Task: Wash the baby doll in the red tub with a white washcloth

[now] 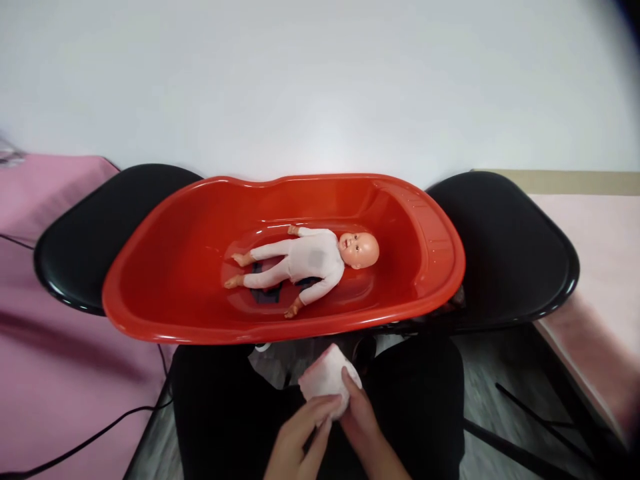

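Over my lap, both hands grip a small folded white cloth [325,375] with a pinkish edge. My left hand [304,430] is closed on its near left side, with thumb and fingers pinching it. My right hand [361,412] wraps its right side, the thumb lying on top. Just beyond them is a red baby bathtub [165,327]. In the tub a baby doll [314,257] lies on its back, its head to the right and its feet to the left. The doll has a white cloth body with a greyish patch on the chest. Neither hand touches the doll or tub.
A black seat [75,247] is under the tub's left end and another black seat [510,247] under its right end. Pink cloth [65,387] covers the left side, with a black cable [100,430] across it. A pale pink surface [605,293] lies at right. Behind rises a white wall [320,80].
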Action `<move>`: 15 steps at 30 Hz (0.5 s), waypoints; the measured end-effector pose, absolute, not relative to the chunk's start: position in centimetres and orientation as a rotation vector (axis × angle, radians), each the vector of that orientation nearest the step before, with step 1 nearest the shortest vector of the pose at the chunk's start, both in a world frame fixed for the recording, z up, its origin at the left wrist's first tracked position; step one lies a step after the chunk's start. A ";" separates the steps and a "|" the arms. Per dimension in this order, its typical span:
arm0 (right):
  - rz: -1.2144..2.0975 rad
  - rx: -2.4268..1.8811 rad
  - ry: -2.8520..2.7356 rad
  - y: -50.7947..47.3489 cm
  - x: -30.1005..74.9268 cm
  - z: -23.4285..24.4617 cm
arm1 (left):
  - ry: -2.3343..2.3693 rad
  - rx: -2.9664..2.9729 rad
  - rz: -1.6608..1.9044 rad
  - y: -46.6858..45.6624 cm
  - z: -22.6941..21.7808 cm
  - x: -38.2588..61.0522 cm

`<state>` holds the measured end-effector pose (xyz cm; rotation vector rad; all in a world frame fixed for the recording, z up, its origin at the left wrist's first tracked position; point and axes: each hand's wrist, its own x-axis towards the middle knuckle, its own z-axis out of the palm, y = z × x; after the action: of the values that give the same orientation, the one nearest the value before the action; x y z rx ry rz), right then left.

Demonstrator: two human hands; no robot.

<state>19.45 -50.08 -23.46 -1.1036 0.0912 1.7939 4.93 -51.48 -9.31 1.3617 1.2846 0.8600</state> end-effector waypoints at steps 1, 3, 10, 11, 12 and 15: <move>1.806 -1.049 0.137 -49.8 19.7 -24.2 | 1.232 1.520 0.904 -50.1 -7.2 4.1; 1.804 -0.967 0.179 -49.2 19.9 -25.2 | 1.239 1.740 0.996 -46.1 -3.1 3.0; 1.718 -0.971 0.248 -47.9 19.7 -24.6 | 1.425 2.276 0.444 -27.4 -1.6 5.1; 1.723 -0.957 0.250 -47.9 19.8 -24.4 | 1.392 2.345 0.275 -25.6 -2.8 5.6; 1.726 -0.948 0.257 -48.0 20.0 -24.2 | 1.418 2.402 0.143 -24.3 -4.2 5.9; 1.734 -0.938 0.307 -48.1 20.9 -23.7 | 1.437 2.491 -0.280 -22.5 -8.1 6.4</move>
<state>20.88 -48.07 -23.72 -0.9384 0.3068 1.7342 6.41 -22.49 -8.13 2.4905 1.4374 -0.2795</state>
